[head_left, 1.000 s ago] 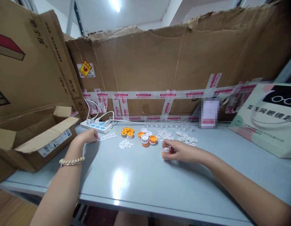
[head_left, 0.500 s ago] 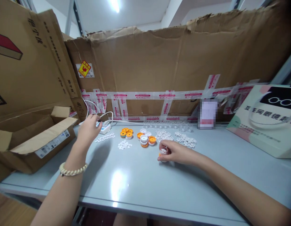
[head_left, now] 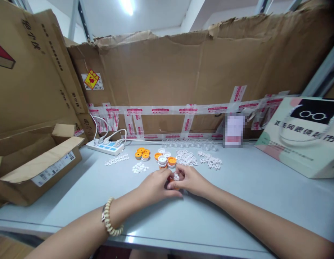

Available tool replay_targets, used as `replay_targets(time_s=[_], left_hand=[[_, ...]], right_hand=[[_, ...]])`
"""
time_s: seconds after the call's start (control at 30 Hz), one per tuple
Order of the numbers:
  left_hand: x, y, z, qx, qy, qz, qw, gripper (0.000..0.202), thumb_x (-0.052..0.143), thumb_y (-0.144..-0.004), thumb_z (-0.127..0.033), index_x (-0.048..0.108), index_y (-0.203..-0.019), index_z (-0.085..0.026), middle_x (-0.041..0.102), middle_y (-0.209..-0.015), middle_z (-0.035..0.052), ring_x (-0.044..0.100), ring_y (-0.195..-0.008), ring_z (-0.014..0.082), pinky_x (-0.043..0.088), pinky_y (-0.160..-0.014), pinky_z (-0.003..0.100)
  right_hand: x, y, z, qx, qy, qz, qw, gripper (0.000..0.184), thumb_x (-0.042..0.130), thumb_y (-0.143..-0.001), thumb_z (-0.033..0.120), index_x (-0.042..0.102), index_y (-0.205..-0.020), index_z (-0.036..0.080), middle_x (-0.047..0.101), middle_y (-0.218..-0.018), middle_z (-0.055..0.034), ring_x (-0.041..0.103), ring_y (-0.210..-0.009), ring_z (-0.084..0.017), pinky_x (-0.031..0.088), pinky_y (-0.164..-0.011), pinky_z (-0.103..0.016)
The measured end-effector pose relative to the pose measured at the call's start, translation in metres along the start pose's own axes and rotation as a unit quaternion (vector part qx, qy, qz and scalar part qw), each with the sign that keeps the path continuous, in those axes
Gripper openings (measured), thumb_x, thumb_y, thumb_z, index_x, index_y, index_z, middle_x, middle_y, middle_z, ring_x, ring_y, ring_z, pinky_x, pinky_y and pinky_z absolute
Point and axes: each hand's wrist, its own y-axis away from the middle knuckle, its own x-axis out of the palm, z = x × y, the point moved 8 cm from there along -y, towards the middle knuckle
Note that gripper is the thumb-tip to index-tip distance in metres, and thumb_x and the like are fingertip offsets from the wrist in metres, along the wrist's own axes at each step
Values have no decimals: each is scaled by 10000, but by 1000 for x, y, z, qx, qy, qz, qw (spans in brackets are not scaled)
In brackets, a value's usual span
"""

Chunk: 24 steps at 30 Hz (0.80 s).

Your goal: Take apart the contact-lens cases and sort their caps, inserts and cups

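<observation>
Both hands meet low over the middle of the table. My right hand [head_left: 193,180] pinches a small round clear cap [head_left: 176,176] with white parts in it. An orange piece [head_left: 173,182] shows just beneath, partly hidden by fingers. My left hand [head_left: 156,185] closes round the same small round assembly from the left, its thumb stretched along the near side. Just behind the hands stand orange and white round wheel-like pieces [head_left: 162,160], some stacked. Small white discs [head_left: 140,167] lie to the left, and white gear-like parts [head_left: 185,157] lie beyond my right hand.
More orange round pieces [head_left: 141,154] and a row of clear small discs [head_left: 117,159] lie at left, before a power strip [head_left: 105,146]. Clear cups [head_left: 188,144] line the back. An open carton [head_left: 40,165] stands left, a paper bag [head_left: 299,140] right.
My left hand has come from beside the power strip to the small assembly in my right hand. My right hand has shifted slightly left with it. The view has turned slightly.
</observation>
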Motion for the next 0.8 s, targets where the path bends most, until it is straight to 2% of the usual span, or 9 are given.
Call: replay_targets(time_s=[0.17,0.33,0.53,0.7,0.8], left_hand=[[3,-4,13,-20,67,-43,997,235,683,-662,-325,565,-753,-143,574,-697,2,505,-622,138,358,-550,213],[5,-7,18,4,97,-43,994,158,648,-656,-252,572,-723,-131,558,-673,-6,492,-601,118,351,-541,198],[5,-9,19,24,123,-24,992,126,629,-666,-234,570,-705,-130,523,-640,-22,467,-591,103,344,-533,185],[5,-10,20,27,153,-7,988,145,635,-662,-242,563,-698,-121,523,-632,-23,461,-589,99,353,-535,183],[6,-10,21,22,165,-4,986,174,647,-654,-250,579,-747,-121,542,-655,-18,470,-595,101,361,-541,184]], right_hand=[[1,2,7,-33,32,-21,999,329,632,-645,344,338,-600,202,372,-531,75,356,-514,-90,245,-475,-207],[3,4,14,-76,62,-7,995,243,559,-717,311,354,-641,205,416,-554,65,398,-509,-96,268,-482,-208],[6,11,28,-136,132,76,979,103,467,-825,291,432,-807,196,544,-739,-4,494,-642,-140,358,-575,-244],[3,23,42,-189,142,135,962,113,367,-882,251,434,-950,189,528,-952,-68,504,-850,-168,402,-743,-296],[-2,21,42,-167,126,100,973,181,413,-862,277,406,-1023,194,529,-996,-69,513,-868,-168,400,-746,-286]])
